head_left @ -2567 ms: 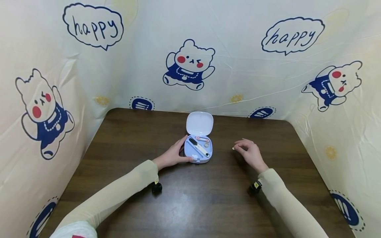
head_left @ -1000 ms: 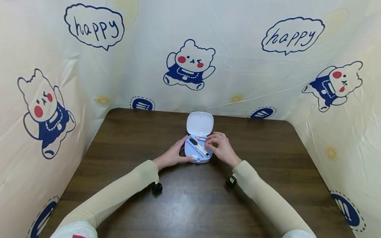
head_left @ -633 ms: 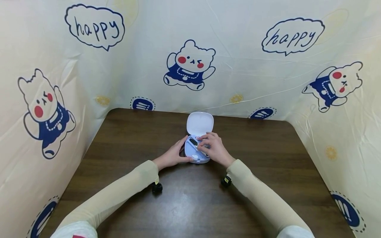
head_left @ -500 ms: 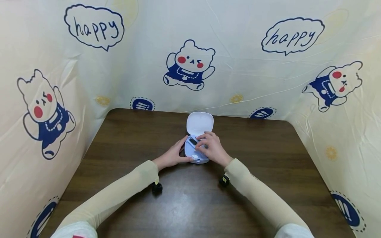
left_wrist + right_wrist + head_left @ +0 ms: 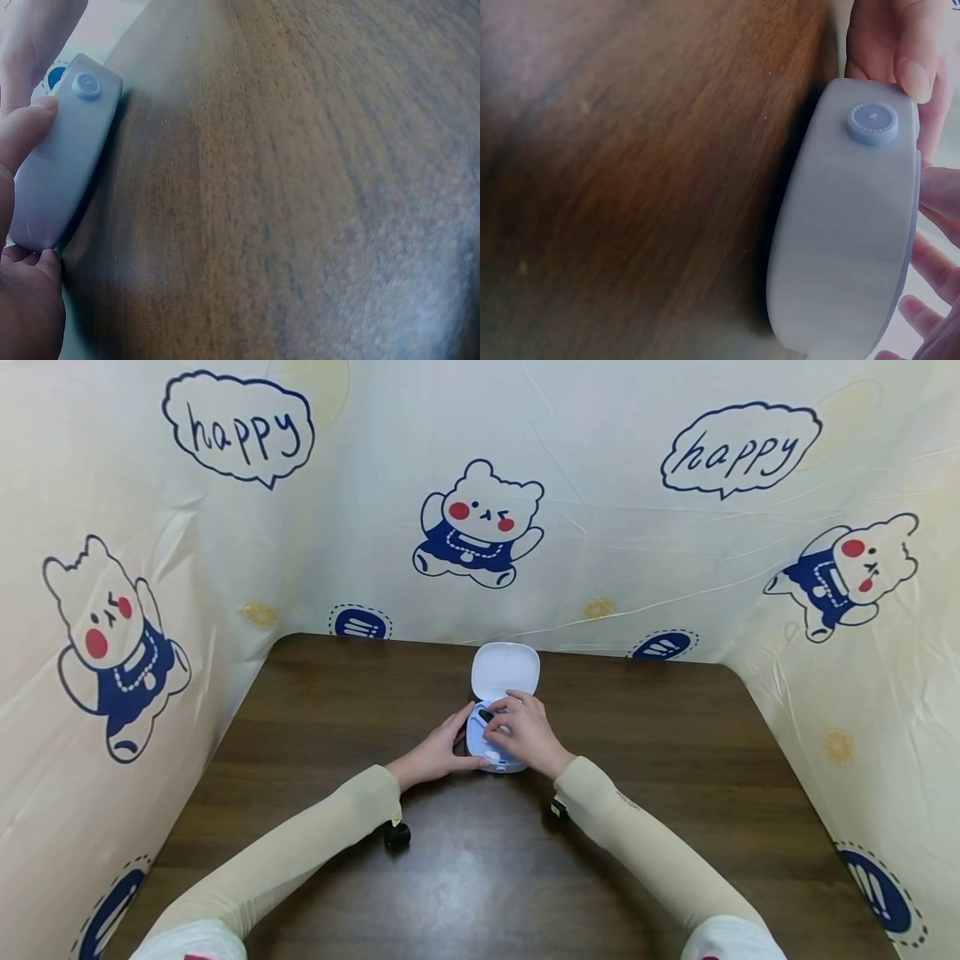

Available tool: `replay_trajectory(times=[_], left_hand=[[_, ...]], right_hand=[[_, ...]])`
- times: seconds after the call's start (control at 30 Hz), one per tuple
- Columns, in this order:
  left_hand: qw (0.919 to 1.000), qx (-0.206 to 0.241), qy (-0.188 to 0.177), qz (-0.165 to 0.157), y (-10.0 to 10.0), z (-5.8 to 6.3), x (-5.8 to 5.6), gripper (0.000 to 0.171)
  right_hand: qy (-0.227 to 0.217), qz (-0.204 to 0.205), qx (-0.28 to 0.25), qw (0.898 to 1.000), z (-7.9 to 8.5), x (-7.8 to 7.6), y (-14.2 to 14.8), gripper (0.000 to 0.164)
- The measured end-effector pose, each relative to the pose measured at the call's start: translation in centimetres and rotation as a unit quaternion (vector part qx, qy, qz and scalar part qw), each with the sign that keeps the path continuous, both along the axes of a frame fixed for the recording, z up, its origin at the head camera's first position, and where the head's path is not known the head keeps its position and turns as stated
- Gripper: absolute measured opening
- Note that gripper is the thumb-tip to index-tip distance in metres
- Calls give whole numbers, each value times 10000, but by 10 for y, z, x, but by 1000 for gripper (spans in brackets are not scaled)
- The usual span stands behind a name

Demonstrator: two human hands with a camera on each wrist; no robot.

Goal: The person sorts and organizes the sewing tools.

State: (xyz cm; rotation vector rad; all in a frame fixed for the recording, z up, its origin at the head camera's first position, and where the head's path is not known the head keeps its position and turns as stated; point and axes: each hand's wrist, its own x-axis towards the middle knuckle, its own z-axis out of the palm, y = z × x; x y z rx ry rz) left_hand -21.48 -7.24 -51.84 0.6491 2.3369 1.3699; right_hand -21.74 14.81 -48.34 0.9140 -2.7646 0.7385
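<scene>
A light blue case (image 5: 477, 748) sits on the table with its pale lid (image 5: 506, 670) raised behind it. My left hand (image 5: 433, 752) grips its left side, thumb at the front and fingers behind. In both wrist views the case's (image 5: 832, 217) front wall shows a round ribbed button (image 5: 872, 124). My right hand (image 5: 529, 735) is over the tray, thumb and index finger close together near the dark end of a slim black-and-white tool (image 5: 486, 715). That hand covers most of the tool and the tray's right side. Whether its fingertips pinch anything is hidden.
The brown wooden table (image 5: 465, 877) carries the case near its back edge. A cloth printed with bears (image 5: 480, 527) and the word happy hangs behind and on both sides. Each wrist wears a small black camera (image 5: 397, 836).
My right hand, pinching a small white piece off to the right 2.6 seconds ago, has come left over the tray and drifted further left across it. My left hand keeps its grip.
</scene>
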Motion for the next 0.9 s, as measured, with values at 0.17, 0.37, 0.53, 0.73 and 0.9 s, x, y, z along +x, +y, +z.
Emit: replay_trajectory(times=[0.17,0.37,0.53,0.73,0.9], left_hand=[[10000,-61,-6,-1,0,-1,0,109],[10000,-23,-24,1,0,-1,0,108],[10000,12,-17,12,-1,2,0,107],[10000,-19,-11,11,-1,2,1,107],[10000,-56,8,-16,-1,3,1,108]], right_hand=[[-4,-5,103,9999,3,0,-3,6],[16,-33,119,9999,4,2,-5,5],[54,-19,-47,10000,3,1,-4,4],[-98,8,-579,9983,4,1,2,6],[-277,-35,-994,9947,6,-1,11,5]])
